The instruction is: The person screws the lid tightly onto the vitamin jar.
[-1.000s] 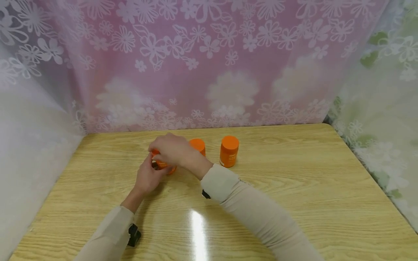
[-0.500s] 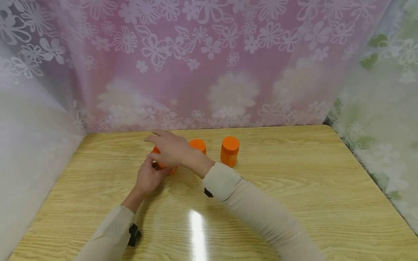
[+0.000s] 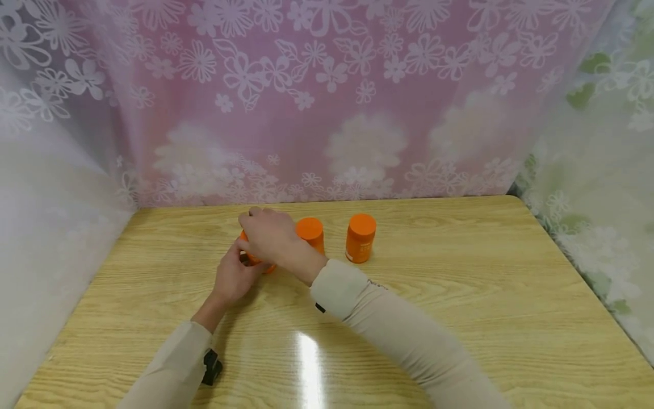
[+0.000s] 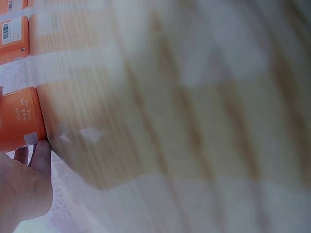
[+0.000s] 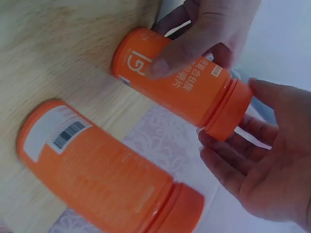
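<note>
An orange plastic bottle with white lettering stands upright on the table, the leftmost in a row. My left hand grips its body low down, thumb lying across the label in the right wrist view. Around the orange screw cap, my right hand has its fingers and thumb curled, pinching the rim. From the head view the right hand hides most of this bottle. Close beside it stands a second orange bottle, partly covered by the right forearm.
A third orange bottle stands farther right, its cap on. The wood-grain table ends at a pink floral curtain behind. Pale floral sheets hang on both sides.
Half a second ago my right fingers were spread and lifted over the cap; now they are curled around it again. The left hand keeps its grip, and the bottles stay in place.
</note>
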The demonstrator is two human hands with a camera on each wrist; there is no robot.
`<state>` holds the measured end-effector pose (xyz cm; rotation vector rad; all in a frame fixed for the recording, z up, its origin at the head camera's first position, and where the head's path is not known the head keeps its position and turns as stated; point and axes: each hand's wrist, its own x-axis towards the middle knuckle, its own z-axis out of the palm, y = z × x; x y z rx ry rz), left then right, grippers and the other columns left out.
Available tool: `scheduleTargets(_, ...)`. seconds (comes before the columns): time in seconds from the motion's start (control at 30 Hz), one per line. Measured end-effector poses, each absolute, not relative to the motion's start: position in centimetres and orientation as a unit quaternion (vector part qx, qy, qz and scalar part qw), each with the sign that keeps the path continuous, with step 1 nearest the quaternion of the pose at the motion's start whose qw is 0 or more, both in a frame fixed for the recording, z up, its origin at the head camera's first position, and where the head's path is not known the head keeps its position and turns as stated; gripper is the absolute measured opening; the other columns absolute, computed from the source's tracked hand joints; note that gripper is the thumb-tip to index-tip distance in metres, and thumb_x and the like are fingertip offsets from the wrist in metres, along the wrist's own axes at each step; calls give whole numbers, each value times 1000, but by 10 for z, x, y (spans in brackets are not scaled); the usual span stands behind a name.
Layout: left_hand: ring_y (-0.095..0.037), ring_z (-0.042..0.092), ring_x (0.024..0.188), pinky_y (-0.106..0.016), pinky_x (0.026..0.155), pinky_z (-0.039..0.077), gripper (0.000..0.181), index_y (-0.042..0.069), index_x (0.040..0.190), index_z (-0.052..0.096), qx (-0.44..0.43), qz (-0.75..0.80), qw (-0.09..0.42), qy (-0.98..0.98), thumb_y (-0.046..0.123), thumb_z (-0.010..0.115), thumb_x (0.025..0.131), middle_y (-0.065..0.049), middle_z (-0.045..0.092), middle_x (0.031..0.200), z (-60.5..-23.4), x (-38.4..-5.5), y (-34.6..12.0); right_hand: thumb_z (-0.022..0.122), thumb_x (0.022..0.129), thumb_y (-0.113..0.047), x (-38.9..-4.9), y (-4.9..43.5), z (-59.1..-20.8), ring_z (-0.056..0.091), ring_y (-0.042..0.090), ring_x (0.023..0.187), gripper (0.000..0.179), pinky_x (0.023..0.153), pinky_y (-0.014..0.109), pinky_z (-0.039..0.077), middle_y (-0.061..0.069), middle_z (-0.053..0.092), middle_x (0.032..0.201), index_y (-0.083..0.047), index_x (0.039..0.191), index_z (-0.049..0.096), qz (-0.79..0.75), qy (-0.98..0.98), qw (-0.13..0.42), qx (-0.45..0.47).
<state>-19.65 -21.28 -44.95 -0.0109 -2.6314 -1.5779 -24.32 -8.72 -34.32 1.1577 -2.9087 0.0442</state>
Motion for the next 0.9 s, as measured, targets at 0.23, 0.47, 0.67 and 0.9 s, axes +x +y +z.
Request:
scheduleTargets(0.23, -27, 56, 103, -40, 80, 51, 53, 7, 124, 50, -7, -497, 42, -867, 37, 71, 86, -9, 54, 123, -452, -198, -214, 47, 99, -38, -253, -75, -337, 32, 19, 135, 45, 101, 32, 39, 0, 32, 151, -24, 142, 45, 52, -877, -73, 473)
scheduleTargets(0.47, -28, 57, 105, -37, 79, 52, 62, 7, 133, 42, -15, -501, 36, -865, 39, 69, 87, -11, 55, 122, -452, -197, -213, 54, 98, -25, -252, -73, -339, 49, 14, 113, 31, 90, 27, 45, -5, 54, 126, -24, 128, 60, 23, -864, -64, 498)
scheduleTargets(0.67, -27, 57, 105, -41, 82, 50, 44, 9, 119, 51, -17, -499, 50, -865, 30, 72, 86, -9, 54, 123, -453, -200, -212, 49, 97, -46, -241, -87, -340, 53, 16, 98, 37, 73, 28, 52, -3, 56, 114, -27, 129, 57, -57, -913, -4, 403)
scheduleTargets(0.9, -28, 58, 104, -43, 81, 52, 60, 11, 132, 47, -1, -487, 41, -873, 37, 73, 85, -10, 56, 123, -451, -199, -211, 27, 97, -61, -253, -76, -331, 31, 19, 137, 59, 110, 35, 27, -1, 33, 151, -33, 149, 31, -57, -894, -50, 441)
